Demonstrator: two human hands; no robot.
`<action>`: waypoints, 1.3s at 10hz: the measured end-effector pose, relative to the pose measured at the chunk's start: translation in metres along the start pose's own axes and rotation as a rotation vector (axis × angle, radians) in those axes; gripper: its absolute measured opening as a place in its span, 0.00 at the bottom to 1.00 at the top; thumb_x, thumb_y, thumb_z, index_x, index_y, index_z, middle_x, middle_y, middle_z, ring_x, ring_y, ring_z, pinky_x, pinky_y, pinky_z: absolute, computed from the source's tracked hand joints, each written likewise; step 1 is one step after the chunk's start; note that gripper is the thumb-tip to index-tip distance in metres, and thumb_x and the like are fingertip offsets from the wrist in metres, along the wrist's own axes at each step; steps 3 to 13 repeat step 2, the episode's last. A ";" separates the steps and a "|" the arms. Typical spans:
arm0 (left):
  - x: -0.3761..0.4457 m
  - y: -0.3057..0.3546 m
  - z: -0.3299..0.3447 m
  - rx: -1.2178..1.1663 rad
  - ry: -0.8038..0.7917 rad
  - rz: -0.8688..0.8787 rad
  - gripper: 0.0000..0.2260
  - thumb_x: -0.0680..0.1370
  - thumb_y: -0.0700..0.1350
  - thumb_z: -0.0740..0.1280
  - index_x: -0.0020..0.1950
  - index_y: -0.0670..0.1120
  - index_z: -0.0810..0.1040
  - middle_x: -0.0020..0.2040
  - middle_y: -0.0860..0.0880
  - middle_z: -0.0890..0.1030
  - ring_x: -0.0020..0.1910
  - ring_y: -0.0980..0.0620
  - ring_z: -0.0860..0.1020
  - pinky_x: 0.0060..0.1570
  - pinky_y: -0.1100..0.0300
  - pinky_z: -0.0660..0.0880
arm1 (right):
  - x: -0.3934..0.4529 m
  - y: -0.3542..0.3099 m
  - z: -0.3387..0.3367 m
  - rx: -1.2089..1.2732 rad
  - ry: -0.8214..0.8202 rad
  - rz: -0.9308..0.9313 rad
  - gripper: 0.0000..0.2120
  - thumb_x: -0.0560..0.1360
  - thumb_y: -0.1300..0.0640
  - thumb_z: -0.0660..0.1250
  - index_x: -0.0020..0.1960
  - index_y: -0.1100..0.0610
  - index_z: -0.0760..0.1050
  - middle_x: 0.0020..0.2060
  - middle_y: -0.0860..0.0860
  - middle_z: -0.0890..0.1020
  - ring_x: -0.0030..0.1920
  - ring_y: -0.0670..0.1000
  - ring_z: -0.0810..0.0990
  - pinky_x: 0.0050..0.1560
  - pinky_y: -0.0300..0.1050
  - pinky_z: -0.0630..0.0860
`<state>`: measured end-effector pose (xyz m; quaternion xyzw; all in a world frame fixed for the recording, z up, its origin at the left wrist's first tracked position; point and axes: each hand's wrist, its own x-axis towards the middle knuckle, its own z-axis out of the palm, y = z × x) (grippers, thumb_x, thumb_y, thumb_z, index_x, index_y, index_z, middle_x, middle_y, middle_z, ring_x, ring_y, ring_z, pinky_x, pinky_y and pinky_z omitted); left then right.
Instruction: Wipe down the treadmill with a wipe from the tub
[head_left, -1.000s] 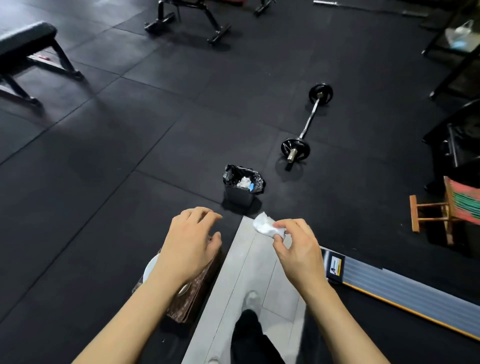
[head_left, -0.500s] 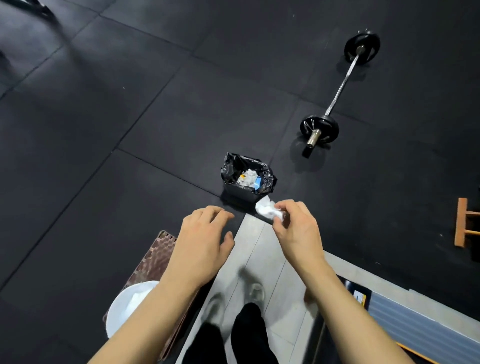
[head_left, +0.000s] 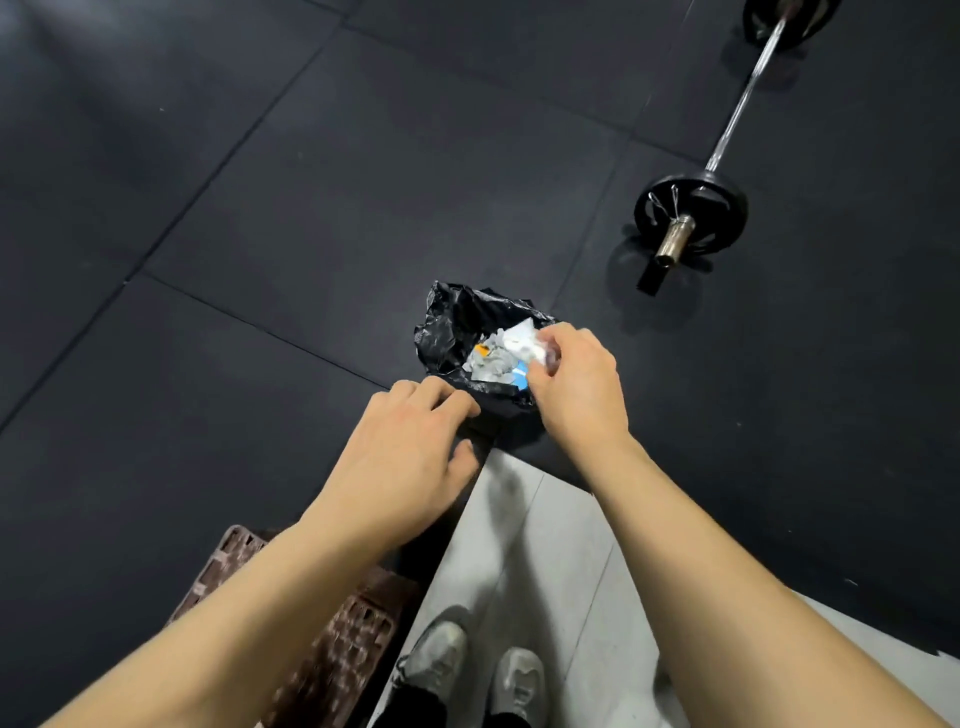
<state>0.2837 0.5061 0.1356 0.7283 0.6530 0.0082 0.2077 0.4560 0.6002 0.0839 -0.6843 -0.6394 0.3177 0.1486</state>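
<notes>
**Used wipe hanging over the bin, ready to drop**

The right hand (head_left: 574, 382) is reaching out over the small bin (head_left: 441, 332) lined with a black bag, and it is pinching a crumpled white wipe (head_left: 535, 349) between thumb and fingertips. The wipe is blurring against the pale scraps already lying in the bin, so its exact outline is hard to tell, but it is sitting just past the fingertips and above the bin's open mouth. The left hand (head_left: 410, 462) is hovering nearer the body and to the left of the right hand, palm down, fingers loosely curled and holding nothing; its fingertips are lining up with the near edge of the bag, though whether they are touching it is not clear.

Judging by this, the wiping looks finished and the throw-away is the step in hand. The risk is a miss: the bin is small and its bag is sagging unevenly, so a light wipe let go too near the rim beside the right hand could be catching the edge and sliding onto the black floor mat (head_left: 260, 208). A damp wipe might also be clinging to the fingers as they open.
</notes>
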 end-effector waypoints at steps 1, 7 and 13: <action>0.020 -0.009 0.014 0.013 -0.033 0.000 0.20 0.76 0.53 0.57 0.64 0.51 0.78 0.60 0.52 0.78 0.55 0.44 0.75 0.56 0.48 0.72 | 0.019 0.012 0.018 0.034 -0.022 -0.007 0.20 0.78 0.60 0.64 0.69 0.50 0.74 0.61 0.48 0.76 0.54 0.52 0.79 0.55 0.49 0.76; 0.031 -0.012 0.015 0.014 -0.038 -0.012 0.21 0.76 0.53 0.56 0.65 0.51 0.78 0.60 0.51 0.78 0.56 0.43 0.76 0.57 0.48 0.72 | 0.016 0.022 0.017 0.019 0.005 -0.008 0.19 0.78 0.59 0.65 0.68 0.48 0.75 0.62 0.47 0.76 0.53 0.50 0.79 0.55 0.47 0.75; 0.031 -0.012 0.015 0.014 -0.038 -0.012 0.21 0.76 0.53 0.56 0.65 0.51 0.78 0.60 0.51 0.78 0.56 0.43 0.76 0.57 0.48 0.72 | 0.016 0.022 0.017 0.019 0.005 -0.008 0.19 0.78 0.59 0.65 0.68 0.48 0.75 0.62 0.47 0.76 0.53 0.50 0.79 0.55 0.47 0.75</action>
